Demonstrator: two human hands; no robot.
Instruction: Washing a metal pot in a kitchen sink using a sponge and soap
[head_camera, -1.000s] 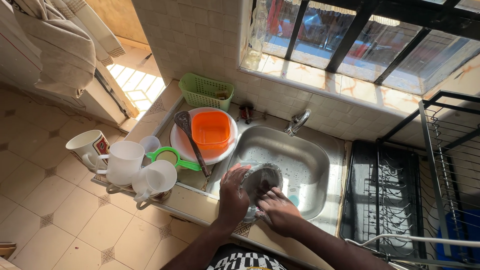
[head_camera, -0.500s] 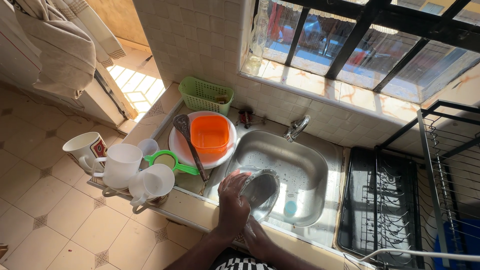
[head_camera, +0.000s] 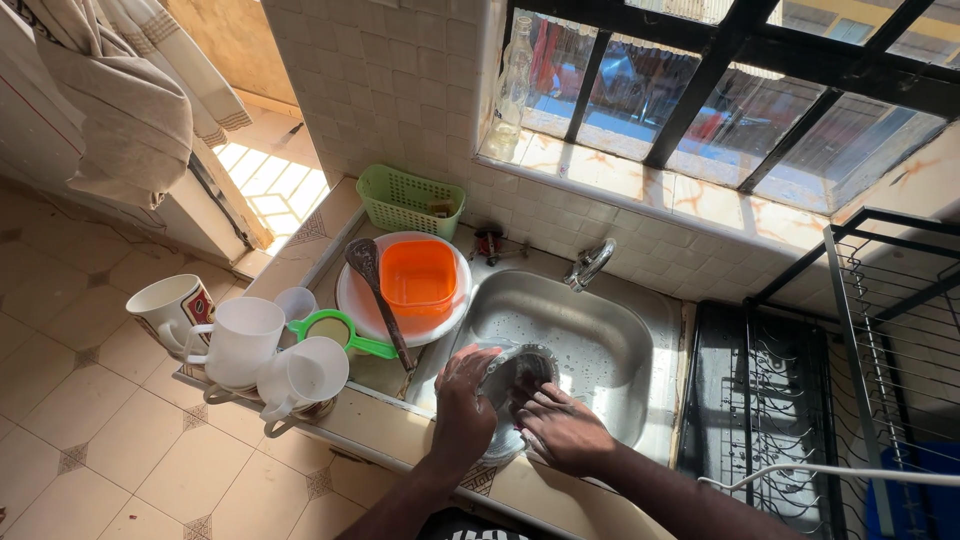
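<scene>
My left hand (head_camera: 463, 400) grips the near left rim of a clear glass dish (head_camera: 512, 372), which is tilted over the front edge of the steel sink (head_camera: 600, 330). My right hand (head_camera: 562, 428) presses against the dish's inner face; whether it holds a sponge is hidden. Soapy water wets the sink bottom. The tap (head_camera: 590, 265) stands at the back of the sink.
Left of the sink sit a white plate (head_camera: 352, 300) with an orange tub (head_camera: 420, 277), a dark ladle (head_camera: 375, 285), a green strainer (head_camera: 335, 330) and several white mugs (head_camera: 245, 340). Behind them is a green basket (head_camera: 408, 200). A black dish rack (head_camera: 765, 400) stands right. A glass bottle (head_camera: 508, 95) is on the sill.
My right hand moved from the dish's lower rim to its inner face. The dish stays tilted in my left hand. The view shifted slightly.
</scene>
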